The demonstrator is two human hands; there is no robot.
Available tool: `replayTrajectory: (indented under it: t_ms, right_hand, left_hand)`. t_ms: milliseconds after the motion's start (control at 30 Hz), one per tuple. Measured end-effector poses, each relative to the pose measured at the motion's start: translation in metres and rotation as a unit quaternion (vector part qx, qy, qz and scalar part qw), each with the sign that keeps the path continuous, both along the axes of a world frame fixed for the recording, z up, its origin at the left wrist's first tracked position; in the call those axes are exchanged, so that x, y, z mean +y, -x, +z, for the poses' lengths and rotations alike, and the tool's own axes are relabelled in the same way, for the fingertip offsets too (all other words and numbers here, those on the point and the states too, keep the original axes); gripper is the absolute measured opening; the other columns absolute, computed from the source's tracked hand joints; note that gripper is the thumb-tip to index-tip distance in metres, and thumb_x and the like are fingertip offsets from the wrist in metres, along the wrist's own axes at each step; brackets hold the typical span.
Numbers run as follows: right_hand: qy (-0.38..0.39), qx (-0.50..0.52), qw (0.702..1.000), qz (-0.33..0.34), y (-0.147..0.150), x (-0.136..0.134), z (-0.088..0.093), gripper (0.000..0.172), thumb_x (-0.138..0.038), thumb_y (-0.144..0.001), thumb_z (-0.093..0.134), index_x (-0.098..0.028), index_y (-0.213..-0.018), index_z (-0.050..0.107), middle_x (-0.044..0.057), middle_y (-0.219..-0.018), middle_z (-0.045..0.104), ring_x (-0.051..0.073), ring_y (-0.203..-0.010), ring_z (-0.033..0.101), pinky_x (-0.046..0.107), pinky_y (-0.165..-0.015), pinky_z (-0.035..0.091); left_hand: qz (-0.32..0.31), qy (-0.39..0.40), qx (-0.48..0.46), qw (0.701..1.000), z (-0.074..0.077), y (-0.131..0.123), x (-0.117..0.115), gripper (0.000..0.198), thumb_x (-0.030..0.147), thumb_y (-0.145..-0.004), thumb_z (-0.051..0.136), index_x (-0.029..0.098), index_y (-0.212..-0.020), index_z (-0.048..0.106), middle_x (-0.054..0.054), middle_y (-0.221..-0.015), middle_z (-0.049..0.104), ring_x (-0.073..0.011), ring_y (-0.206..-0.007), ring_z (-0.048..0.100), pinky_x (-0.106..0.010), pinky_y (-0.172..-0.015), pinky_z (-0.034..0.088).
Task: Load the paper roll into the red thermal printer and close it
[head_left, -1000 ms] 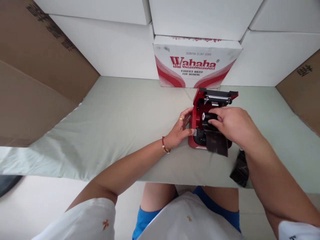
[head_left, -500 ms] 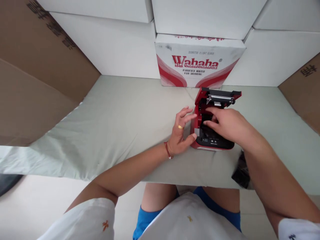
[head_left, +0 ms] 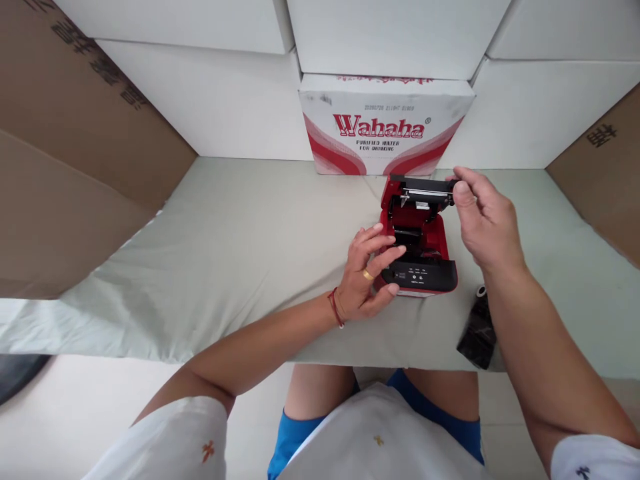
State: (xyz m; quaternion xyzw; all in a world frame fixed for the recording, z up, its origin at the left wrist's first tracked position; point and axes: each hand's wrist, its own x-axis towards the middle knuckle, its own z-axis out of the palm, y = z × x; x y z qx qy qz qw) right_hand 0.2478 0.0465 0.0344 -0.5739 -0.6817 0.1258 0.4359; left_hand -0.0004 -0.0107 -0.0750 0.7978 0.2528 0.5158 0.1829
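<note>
A small red and black label printer [head_left: 427, 279] sits on the cloth-covered table with its lid [head_left: 423, 184] raised. Dark parts show inside its red compartment, though I cannot make out each one. My left hand [head_left: 367, 273] rests against the printer's left side, fingers spread and reaching over its edge. At the lid's right corner, my right hand [head_left: 487, 220] pinches the lid between thumb and fingers. A black ribbon roll with a white core end [head_left: 477, 333] lies near the table's front edge, below my right forearm and partly beside it.
A white and red Wahaha water carton [head_left: 385, 127] stands behind the printer, against stacked white boxes [head_left: 240, 100]. Brown cartons flank the table at left [head_left: 90, 160] and right [head_left: 610, 153]. The pale green cloth [head_left: 240, 227] has a front edge close to my legs.
My right hand has come out of the printer's compartment and moved up to grip the lid's right corner. My left hand stays at the left side. More of the black roll is visible.
</note>
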Motion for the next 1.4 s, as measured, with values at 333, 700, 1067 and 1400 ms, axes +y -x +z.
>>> replayTrajectory:
  t_ms: [333,700,1067,1400]
  right_hand:
    - [-0.053,-0.007,0.998,0.026,0.003,-0.036,0.001,0.044,-0.054,-0.113,0.056,-0.024,-0.133,0.081,0.012,-0.133,0.084,0.027,-0.125,0.077,0.048,-0.112,0.061]
    - [-0.111,-0.181,0.973,0.093,-0.015,-0.095,-0.034,0.030,-0.021,-0.113,0.059,-0.025,-0.135,0.079,0.009,-0.142,0.081,0.028,-0.139,0.075,0.057,-0.131,0.047]
    - [-0.115,-0.150,0.980,0.068,-0.008,-0.094,-0.039,0.028,-0.018,-0.113,0.058,-0.022,-0.128,0.082,0.009,-0.137,0.083,0.026,-0.136,0.076,0.051,-0.128,0.052]
    - [-0.160,-0.103,0.976,0.107,0.007,-0.109,-0.045,0.027,-0.020,-0.109,0.063,-0.024,-0.125,0.084,0.011,-0.139,0.082,0.032,-0.139,0.071,0.060,-0.124,0.051]
  left_hand:
    - [0.123,-0.118,0.071,0.983,0.008,-0.012,-0.011,0.031,0.035,-0.107,0.061,0.037,-0.134,0.077,-0.004,-0.124,0.074,-0.0287,-0.149,0.062,-0.062,-0.142,0.024]
    - [0.175,-0.214,0.055,0.959,0.010,-0.016,-0.010,0.030,0.039,-0.106,0.062,0.036,-0.133,0.074,-0.003,-0.126,0.076,-0.0240,-0.150,0.063,-0.051,-0.145,0.020]
    - [0.080,-0.010,-0.025,0.996,0.026,0.005,0.013,0.036,0.030,-0.115,0.042,0.029,-0.137,0.070,-0.005,-0.120,0.086,-0.0230,-0.121,0.081,-0.051,-0.127,0.043]
    - [-0.034,0.155,-0.159,0.974,0.003,0.004,0.028,0.059,0.050,-0.096,0.078,0.033,-0.149,0.060,-0.008,-0.142,0.069,-0.0296,-0.136,0.063,-0.052,-0.125,0.044]
